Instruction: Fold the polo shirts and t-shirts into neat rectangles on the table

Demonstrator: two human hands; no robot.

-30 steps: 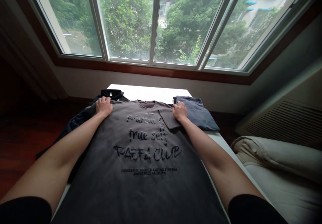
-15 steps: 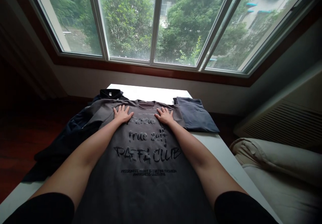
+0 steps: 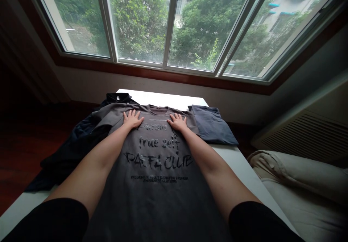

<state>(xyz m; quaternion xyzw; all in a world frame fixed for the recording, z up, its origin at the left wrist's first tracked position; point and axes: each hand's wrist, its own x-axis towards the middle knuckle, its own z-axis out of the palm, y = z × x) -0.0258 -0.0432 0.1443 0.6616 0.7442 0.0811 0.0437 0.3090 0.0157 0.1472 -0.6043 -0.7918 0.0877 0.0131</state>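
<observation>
A dark grey T-shirt [image 3: 160,205] with black lettering lies spread front side up, its neckline toward the window. My left hand [image 3: 132,119] rests flat on its upper chest, left of the collar, fingers spread. On the other side of the collar, my right hand [image 3: 177,121] presses flat on the cloth with its fingers apart. Neither hand grips anything. Both forearms reach over the shirt, covering part of its sides. Its lower hem is out of view.
Under the shirt is a white table [image 3: 231,166]. Dark clothes [image 3: 67,144] are heaped at its left, hanging over the edge. A folded blue-grey garment [image 3: 213,124] lies at the right. A beige sofa [image 3: 296,195] stands to the right, below a sliding window [image 3: 165,28] and wall.
Both hands stay flat on the shirt in nearly the same place. The view has shifted slightly, and the lettering sits a little higher in the picture.
</observation>
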